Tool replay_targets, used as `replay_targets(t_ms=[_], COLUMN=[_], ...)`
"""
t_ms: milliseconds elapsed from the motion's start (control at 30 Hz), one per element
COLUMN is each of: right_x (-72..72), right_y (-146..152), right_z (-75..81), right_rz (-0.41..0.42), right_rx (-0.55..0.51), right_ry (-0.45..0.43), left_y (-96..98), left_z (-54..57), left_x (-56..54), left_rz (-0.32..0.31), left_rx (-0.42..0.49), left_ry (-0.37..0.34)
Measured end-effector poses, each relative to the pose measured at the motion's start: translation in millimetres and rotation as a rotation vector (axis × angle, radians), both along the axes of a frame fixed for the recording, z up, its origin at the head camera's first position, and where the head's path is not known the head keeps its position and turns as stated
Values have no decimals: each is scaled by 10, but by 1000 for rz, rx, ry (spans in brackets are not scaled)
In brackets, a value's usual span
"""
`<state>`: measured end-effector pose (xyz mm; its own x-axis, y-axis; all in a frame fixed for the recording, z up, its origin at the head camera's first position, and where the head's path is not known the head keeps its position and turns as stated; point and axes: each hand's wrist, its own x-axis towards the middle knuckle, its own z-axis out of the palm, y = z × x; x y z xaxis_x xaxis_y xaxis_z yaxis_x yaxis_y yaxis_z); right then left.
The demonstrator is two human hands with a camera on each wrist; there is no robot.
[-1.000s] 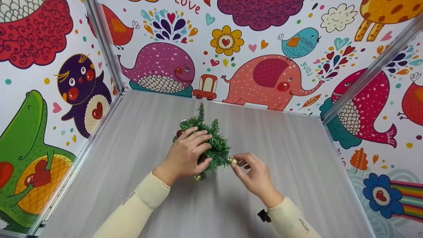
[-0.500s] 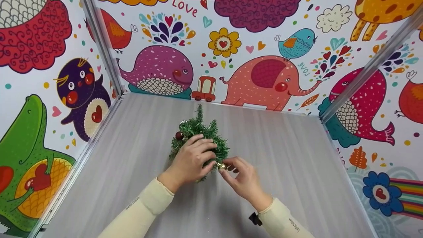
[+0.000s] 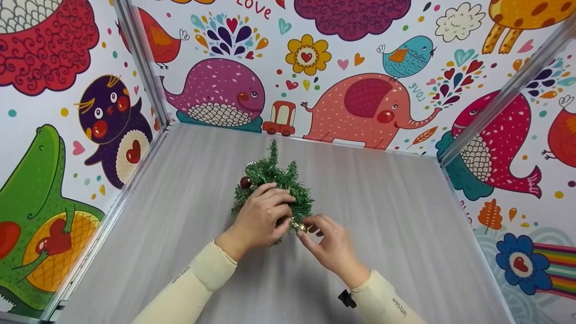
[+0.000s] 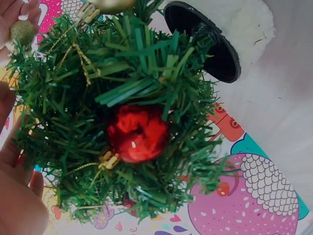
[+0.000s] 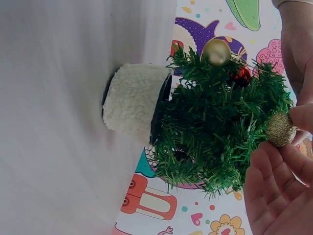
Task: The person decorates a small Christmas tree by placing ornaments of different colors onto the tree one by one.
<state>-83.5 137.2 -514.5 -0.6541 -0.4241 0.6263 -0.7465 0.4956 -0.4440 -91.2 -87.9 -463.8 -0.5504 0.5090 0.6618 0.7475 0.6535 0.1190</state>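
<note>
A small artificial Christmas tree [image 3: 303, 198] stands on the table in a white fuzzy pot [image 5: 137, 100]. My left hand [image 3: 261, 218] lies over its near side, bent fingers and thumb gripping the green branches. Just right of it, my right hand [image 3: 330, 240] pinches a glittery gold bauble [image 5: 280, 130] between thumb and fingertips at the tree's edge. The left wrist view shows a shiny red bauble [image 4: 138, 133] hanging among the needles. A smooth gold bauble [image 5: 216, 52] hangs on another branch in the right wrist view. The left fingertips are partly hidden by needles.
A grey wood-grain table [image 3: 193, 157] surrounds the tree. Printed cartoon panels [image 3: 360, 27] wall it at the back and sides, with metal corner posts [image 3: 144, 67]. A dark red bauble [image 3: 245, 182] hangs on the tree's left side.
My right hand has shifted left with the gold bauble, closer to my left hand. The left hand has slid slightly right and down, uncovering more of the upper tree. The last half second shows little movement.
</note>
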Motion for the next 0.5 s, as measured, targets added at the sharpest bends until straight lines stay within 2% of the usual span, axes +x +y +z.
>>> replay_targets(t_ms=[233, 500], right_x=[27, 19], right_y=[-38, -153], right_z=[29, 43], right_rz=[-9, 34], right_rx=[27, -53], right_ry=[8, 107], left_y=[-3, 1], left_z=[5, -1], left_x=[31, 64], left_rz=[-17, -44], left_rx=[17, 32], left_ry=[5, 16])
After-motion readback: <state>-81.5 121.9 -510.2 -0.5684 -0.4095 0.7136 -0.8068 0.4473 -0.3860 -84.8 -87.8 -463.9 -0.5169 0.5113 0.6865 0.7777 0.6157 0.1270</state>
